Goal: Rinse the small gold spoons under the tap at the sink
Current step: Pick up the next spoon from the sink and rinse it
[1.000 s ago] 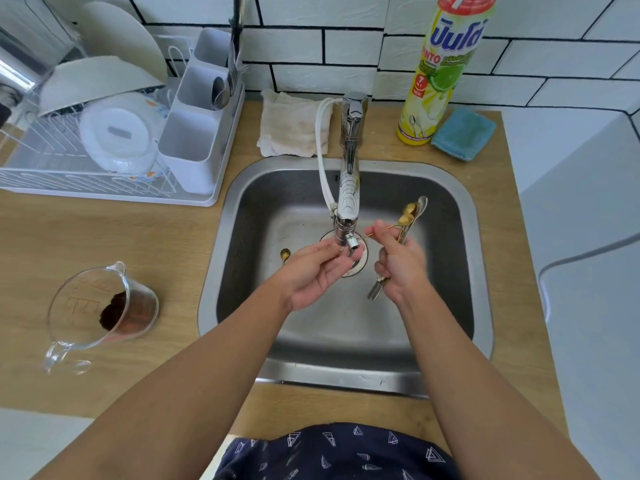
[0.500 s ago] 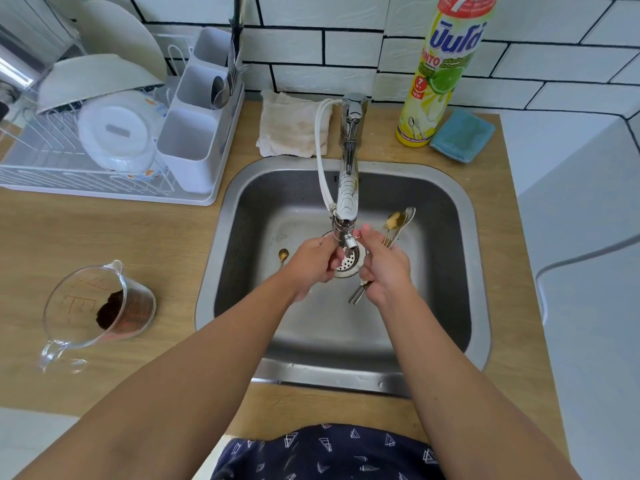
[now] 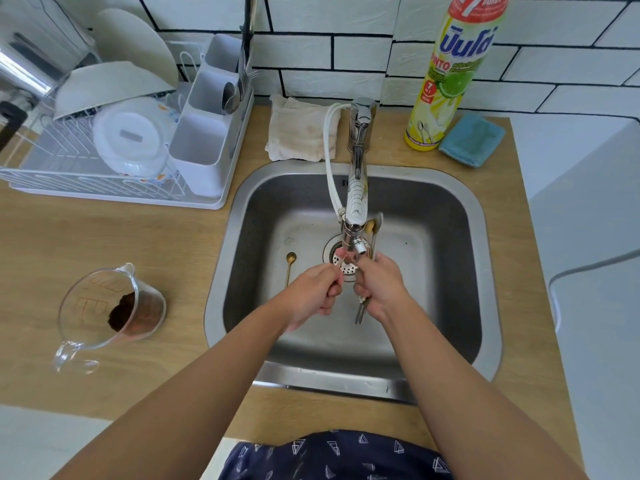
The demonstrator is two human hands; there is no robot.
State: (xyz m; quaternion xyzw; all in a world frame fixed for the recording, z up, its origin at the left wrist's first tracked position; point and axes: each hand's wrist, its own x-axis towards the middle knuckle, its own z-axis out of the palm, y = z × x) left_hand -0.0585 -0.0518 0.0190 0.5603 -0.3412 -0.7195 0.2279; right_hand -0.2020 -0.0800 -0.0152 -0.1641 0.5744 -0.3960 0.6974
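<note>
My right hand (image 3: 379,285) grips a bundle of spoons (image 3: 372,226) just below the tap spout (image 3: 356,237). Gold and silver bowls stick up behind the spout and the handle ends poke out under my palm. My left hand (image 3: 311,296) is close beside it with its fingers curled. Its fingertips reach under the spout and pinch a thin gold spoon from the bundle, which is mostly hidden between my hands. Another small gold spoon (image 3: 290,265) lies loose on the sink floor, left of the drain (image 3: 337,261).
The steel sink (image 3: 485,258) is set in a wooden counter. A dish rack (image 3: 104,157) with plates and a cutlery holder stands at the back left. A glass measuring jug (image 3: 110,310) is on the left. A cloth (image 3: 301,129), soap bottle (image 3: 446,81) and blue sponge (image 3: 472,140) lie behind the sink.
Both hands have drawn together under the spout. The spoon bundle has moved left from the right of the tap to just behind it, and my left hand's fingers have curled.
</note>
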